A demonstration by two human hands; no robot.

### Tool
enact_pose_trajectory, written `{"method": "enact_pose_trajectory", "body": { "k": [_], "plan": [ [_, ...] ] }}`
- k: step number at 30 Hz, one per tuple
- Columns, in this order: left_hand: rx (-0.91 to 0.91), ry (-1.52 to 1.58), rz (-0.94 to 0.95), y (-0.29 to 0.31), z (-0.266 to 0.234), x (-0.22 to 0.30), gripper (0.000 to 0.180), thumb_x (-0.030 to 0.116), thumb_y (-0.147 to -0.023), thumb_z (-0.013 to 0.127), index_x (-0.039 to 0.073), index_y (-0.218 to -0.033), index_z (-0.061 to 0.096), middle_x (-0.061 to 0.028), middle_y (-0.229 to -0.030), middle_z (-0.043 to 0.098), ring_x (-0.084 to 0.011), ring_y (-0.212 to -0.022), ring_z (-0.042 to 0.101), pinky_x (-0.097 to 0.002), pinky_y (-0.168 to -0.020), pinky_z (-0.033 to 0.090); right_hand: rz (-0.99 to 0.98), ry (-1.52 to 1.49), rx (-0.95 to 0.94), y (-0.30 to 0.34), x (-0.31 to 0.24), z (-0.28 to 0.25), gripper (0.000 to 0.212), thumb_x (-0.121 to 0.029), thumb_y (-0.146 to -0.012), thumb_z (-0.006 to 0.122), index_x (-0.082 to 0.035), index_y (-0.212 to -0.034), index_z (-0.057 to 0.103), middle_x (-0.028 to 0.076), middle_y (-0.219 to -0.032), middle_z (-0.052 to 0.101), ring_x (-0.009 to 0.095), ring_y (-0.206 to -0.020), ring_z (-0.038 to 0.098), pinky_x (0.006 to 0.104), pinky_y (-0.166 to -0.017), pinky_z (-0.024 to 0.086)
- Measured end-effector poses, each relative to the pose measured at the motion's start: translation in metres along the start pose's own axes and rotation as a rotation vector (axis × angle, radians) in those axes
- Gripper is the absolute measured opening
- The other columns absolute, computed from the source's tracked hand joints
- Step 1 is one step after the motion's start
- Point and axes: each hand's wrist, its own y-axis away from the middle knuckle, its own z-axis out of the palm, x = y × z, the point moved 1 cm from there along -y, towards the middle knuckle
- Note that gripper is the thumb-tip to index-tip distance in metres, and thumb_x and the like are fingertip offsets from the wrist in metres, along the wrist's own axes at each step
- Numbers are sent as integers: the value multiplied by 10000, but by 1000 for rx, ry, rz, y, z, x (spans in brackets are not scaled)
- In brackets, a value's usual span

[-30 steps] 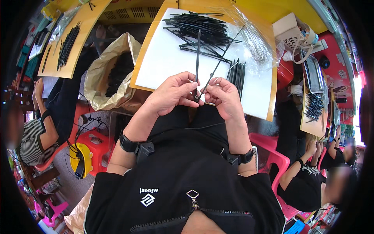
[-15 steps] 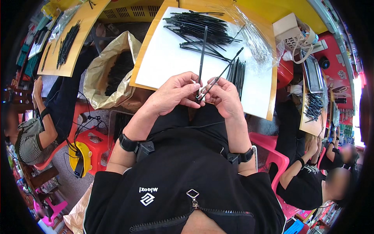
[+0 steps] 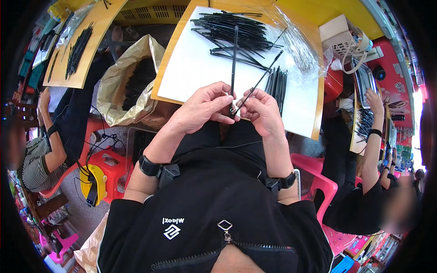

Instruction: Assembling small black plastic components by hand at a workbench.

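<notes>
Over the table's near edge, my left hand [image 3: 205, 107] is closed on a long, thin black strip [image 3: 235, 57] standing nearly upright. A second black strip [image 3: 265, 73] slants up to the right, pinched in my right hand [image 3: 265, 113]. Their lower ends meet between my fingertips, beside a small shiny bit; whether they are joined I cannot tell. Beyond my hands, a loose heap of similar black strips [image 3: 236, 34] lies on a white sheet [image 3: 180, 75]. To the right of it is a neater bundle of strips [image 3: 276, 88].
A clear plastic bag of thin wire-like pieces [image 3: 298, 52] covers the table's far right. Left of the table stands a paper sack [image 3: 107, 107] holding dark strips. Co-workers sit at both sides, one reaching an arm [image 3: 373, 132] to a side table [image 3: 358, 145]. A red stool [image 3: 111, 168] stands left.
The free ends of both strips have tipped slightly, the upright one leftward and the slanted one lower. My hands barely moved. The co-worker at right has stretched an arm forward over the side table.
</notes>
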Motion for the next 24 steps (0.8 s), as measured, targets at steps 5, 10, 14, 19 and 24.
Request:
{"method": "enact_pose_trajectory", "body": {
  "k": [5,10,14,19,24],
  "plan": [
    [7,-9,61,1,0,0,175,150,-958,464,17,-1067,497,-76,-938,597,-138,-827,639,-259,-726,569,-29,-24,11,1,0,2,85,-40,-842,612,-22,-916,573,53,-766,644,103,-640,632,239,-591,538],
    [-82,61,65,3,-2,-2,156,133,-962,448,13,-1056,485,-85,-949,602,-154,-863,638,-280,-754,568,-2,-105,-46,0,2,4,103,-41,-844,617,-16,-935,575,49,-769,641,99,-643,631,235,-598,537],
    [-86,78,57,3,-4,-5,154,137,-962,452,14,-1050,479,-89,-954,605,-155,-868,637,-284,-767,565,-65,-71,-27,1,4,6,112,-48,-844,622,-12,-939,574,44,-767,639,97,-647,630,235,-598,537],
    [-77,-20,125,4,-3,-4,145,142,-961,459,21,-1036,485,-75,-954,576,-139,-871,622,-279,-774,562,-34,-46,14,-1,5,2,94,-7,-848,558,-7,-942,558,94,-801,641,125,-616,619,250,-581,535],
    [12,-75,116,1,-3,-6,132,124,-938,501,13,-1008,501,-58,-929,559,-128,-857,616,-266,-759,560,-228,64,70,2,4,8,78,-7,-866,558,12,-941,569,104,-817,645,125,-652,622,236,-618,522]
  ]
}}
